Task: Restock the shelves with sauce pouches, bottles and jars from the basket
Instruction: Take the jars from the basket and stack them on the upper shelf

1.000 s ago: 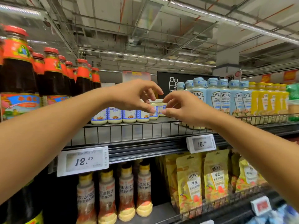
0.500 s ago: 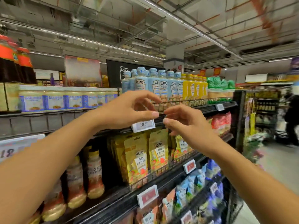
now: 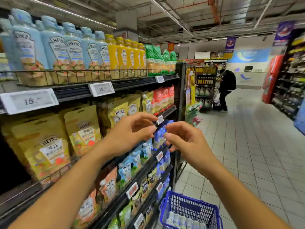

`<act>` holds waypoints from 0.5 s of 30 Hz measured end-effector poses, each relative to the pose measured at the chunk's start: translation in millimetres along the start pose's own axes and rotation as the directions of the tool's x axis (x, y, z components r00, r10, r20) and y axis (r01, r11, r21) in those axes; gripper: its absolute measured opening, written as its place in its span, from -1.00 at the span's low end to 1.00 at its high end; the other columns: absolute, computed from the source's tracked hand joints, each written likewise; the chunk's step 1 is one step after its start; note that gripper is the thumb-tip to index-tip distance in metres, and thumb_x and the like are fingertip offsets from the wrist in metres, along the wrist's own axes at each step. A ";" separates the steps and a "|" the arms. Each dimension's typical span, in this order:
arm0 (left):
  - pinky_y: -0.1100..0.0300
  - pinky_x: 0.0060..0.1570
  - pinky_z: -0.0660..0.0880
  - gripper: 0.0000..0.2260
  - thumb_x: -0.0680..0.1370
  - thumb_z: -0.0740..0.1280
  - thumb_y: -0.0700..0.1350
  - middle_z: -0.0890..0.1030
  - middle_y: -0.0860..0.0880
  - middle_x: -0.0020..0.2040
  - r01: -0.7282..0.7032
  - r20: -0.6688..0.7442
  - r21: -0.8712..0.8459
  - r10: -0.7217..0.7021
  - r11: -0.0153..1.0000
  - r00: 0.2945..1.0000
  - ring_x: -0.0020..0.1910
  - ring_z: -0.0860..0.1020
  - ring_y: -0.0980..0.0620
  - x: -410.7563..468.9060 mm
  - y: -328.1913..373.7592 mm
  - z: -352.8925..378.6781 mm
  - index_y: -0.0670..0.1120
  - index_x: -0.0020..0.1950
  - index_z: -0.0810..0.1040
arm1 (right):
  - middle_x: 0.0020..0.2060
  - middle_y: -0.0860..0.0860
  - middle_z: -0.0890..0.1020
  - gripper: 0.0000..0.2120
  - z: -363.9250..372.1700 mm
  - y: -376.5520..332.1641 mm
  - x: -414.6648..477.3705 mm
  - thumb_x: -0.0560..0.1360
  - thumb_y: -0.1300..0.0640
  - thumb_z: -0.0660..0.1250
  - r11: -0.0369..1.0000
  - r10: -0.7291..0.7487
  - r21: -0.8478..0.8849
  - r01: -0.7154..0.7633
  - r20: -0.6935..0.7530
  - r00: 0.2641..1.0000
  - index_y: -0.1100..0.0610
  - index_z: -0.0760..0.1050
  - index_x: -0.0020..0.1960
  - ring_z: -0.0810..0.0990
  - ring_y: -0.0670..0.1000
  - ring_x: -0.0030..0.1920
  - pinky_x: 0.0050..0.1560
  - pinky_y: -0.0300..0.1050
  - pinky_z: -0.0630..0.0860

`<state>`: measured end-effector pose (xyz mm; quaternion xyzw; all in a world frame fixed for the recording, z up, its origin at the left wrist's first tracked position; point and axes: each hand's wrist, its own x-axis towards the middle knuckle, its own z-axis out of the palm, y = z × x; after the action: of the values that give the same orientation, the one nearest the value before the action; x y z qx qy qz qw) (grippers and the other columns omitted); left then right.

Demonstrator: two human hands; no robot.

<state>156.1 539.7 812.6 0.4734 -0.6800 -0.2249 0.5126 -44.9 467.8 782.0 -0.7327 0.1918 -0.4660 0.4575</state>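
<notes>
Both hands raised in front of the shelves (image 3: 115,87), empty. Left hand (image 3: 132,133) half curled, thumb and fingers loosely apart, pinching nothing. Right hand (image 3: 183,139) just beside it, fingers bent inward, likewise gripping nothing; fingertips of the two near but apart.

Blue basket (image 3: 212,212) low at the bottom edge of view, below the right forearm, on the aisle side of the shelves, with pale capped bottles (image 3: 181,220) standing inside along its near side.

Top shelf lined with light blue bottles (image 3: 54,47), then yellow bottles (image 3: 123,53), then green-topped packs (image 3: 158,61) toward the far end. Shelf below filled with yellow pouches (image 3: 47,146), red pouches (image 3: 163,96) at its far end. Lower shelves packed with blue pouches (image 3: 127,171) and orange pouches (image 3: 109,187). White price tags (image 3: 29,101) clipped along the shelf front edges.

Far down the tiled floor (image 3: 255,146), a person in dark clothes (image 3: 227,88) at another rack.
</notes>
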 end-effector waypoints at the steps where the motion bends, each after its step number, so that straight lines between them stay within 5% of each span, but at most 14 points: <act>1: 0.17 -0.07 0.60 -0.78 0.49 0.42 0.05 0.69 -0.08 -0.02 0.008 0.004 -0.039 -0.008 0.999 1.000 -0.11 0.69 -0.06 5.5 -8.4 14.3 0.10 0.13 0.63 | -0.14 -0.04 0.71 -0.87 -11.2 7.9 -3.7 0.44 0.02 0.46 1.000 0.016 0.004 -0.016 -0.035 0.999 -0.09 0.63 -0.01 0.68 -0.08 -0.18 -0.28 -0.30 0.55; 7: 0.10 -0.04 0.64 -0.85 0.52 0.41 -0.03 0.69 -0.14 -0.03 0.109 0.031 -0.217 -0.105 0.970 0.994 -0.13 0.68 -0.04 33.0 -54.8 93.4 0.06 0.08 0.65 | -0.25 -0.03 0.69 -0.88 -75.9 52.1 -26.1 0.51 0.31 0.43 0.991 0.134 0.024 -0.132 -0.195 0.972 0.11 0.62 -0.05 0.64 -0.08 -0.27 -0.31 -0.20 0.57; 15: 0.22 -0.15 0.60 -0.86 0.60 0.29 -0.31 0.66 -0.07 -0.14 0.257 0.083 -0.333 -0.244 0.907 0.966 -0.27 0.62 0.11 56.9 -96.1 184.0 -0.14 0.09 0.57 | -0.21 -0.01 0.69 -0.90 -138.0 102.0 -51.0 0.52 0.29 0.42 0.962 0.265 0.019 -0.273 -0.307 0.914 0.16 0.62 0.01 0.64 -0.05 -0.25 -0.29 -0.20 0.58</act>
<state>26.9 413.6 695.4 0.4562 -0.5743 -0.4126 0.5403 -173.6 384.3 689.9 -0.6235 0.3652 -0.5044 0.4727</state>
